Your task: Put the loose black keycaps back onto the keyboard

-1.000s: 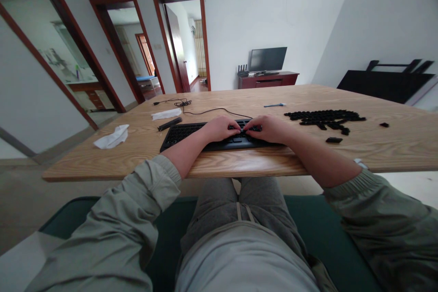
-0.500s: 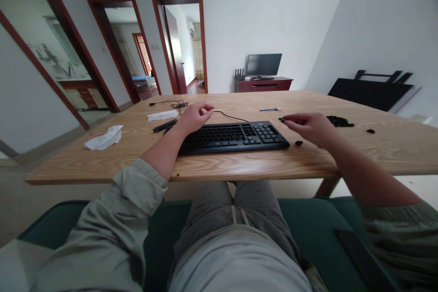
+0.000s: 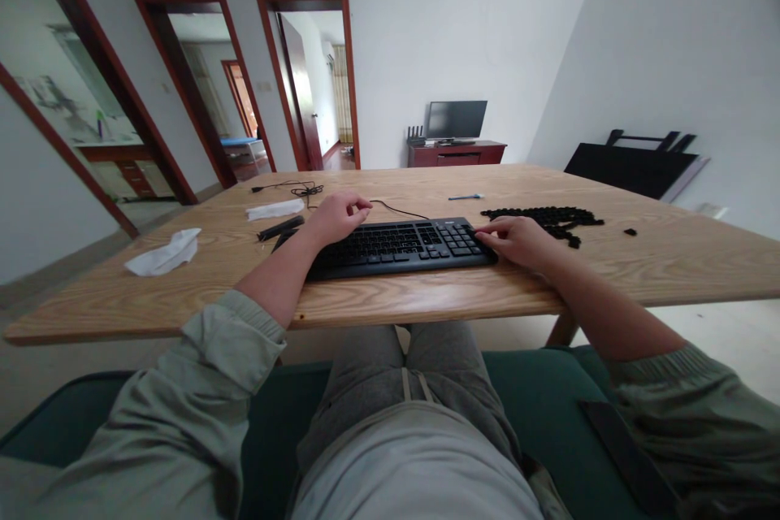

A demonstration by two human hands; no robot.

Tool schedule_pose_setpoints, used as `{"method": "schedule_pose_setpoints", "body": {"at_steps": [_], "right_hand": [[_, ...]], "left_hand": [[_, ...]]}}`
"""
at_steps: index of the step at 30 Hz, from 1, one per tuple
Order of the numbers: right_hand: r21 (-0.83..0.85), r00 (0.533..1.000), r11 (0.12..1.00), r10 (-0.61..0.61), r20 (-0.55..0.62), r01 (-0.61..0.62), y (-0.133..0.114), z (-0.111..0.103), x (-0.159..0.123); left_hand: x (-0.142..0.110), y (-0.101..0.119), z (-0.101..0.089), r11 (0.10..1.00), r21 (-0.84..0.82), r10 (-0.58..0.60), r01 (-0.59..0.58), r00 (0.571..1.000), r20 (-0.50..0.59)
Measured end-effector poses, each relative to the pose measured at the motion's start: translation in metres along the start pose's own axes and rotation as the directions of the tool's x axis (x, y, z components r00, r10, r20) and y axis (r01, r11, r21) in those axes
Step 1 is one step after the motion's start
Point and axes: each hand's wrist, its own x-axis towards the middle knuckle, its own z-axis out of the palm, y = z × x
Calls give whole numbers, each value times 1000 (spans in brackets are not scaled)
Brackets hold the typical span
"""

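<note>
A black computer keyboard lies near the front of the wooden table, with several of its keys in place. My left hand rests curled at the keyboard's far left corner, close to a thin black cable. My right hand lies at the keyboard's right end, its fingertips on the number pad; I cannot tell whether they pinch anything. Just beyond that hand is a heap of loose black keycaps, partly hidden by it. A single keycap lies farther right.
A crumpled white tissue, a folded white paper and a black bar lie left of the keyboard. A blue pen lies behind it. The wooden table's front edge passes over my knees.
Since one second ago, my hands have separated from the keyboard's middle. My right hand has gone from above the table to the number pad. The view has shifted slightly.
</note>
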Motion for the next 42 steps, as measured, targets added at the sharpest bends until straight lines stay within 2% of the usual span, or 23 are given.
{"method": "schedule_pose_setpoints", "body": {"at_steps": [8, 15, 18, 23, 27, 35, 42], "right_hand": [[-12, 1000, 1000, -11, 9, 11, -2, 0, 0], [-178, 970, 957, -239, -37, 228, -5, 2, -1], [-193, 955, 941, -292, -47, 278, -1, 6, 0], [-112, 982, 977, -174, 68, 180, 2, 1, 9], [-73, 983, 990, -108, 147, 120, 4, -5, 17], [84, 987, 995, -56, 150, 44, 11, 0, 19], [178, 979, 983, -79, 186, 45, 12, -3, 15]], "left_hand": [[-1, 4, -3, 1000, -2, 1, -1, 1000, 3], [0, 1, -1, 1000, -6, 13, -13, 1000, 7], [0, 2, -1, 1000, -4, -3, 3, 1000, 7], [0, 3, -2, 1000, -11, -18, 18, 1000, 8], [-1, 2, -1, 1000, -23, -14, 15, 1000, 7], [0, 1, -1, 1000, -30, -8, 8, 1000, 20], [0, 1, -1, 999, -31, -11, 12, 1000, 28]]}}
